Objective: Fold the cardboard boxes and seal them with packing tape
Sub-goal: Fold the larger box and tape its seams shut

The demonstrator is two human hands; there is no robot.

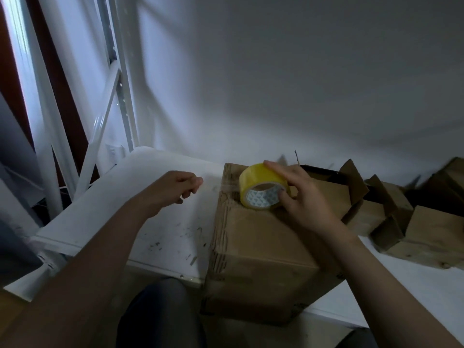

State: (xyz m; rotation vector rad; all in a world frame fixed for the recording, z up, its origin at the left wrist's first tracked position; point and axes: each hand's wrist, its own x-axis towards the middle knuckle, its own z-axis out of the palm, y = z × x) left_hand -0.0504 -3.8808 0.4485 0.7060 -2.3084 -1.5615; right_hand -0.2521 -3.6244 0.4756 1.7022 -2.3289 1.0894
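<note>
Taping the cardboard box [263,244]
Right hand [306,202] is gripping the yellow tape roll [253,179] atop it; left hand [175,187] grip unclear, centre-left.

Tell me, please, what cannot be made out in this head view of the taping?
Head view: whether the left hand pinches a tape end; dim light and blur hide any strip from the tape roll.
Head view: the top seam of the closed box, partly covered by the roll and the right hand.
Head view: the open boxes at right, motion-blurred, the farthest cut off by the edge.
</note>
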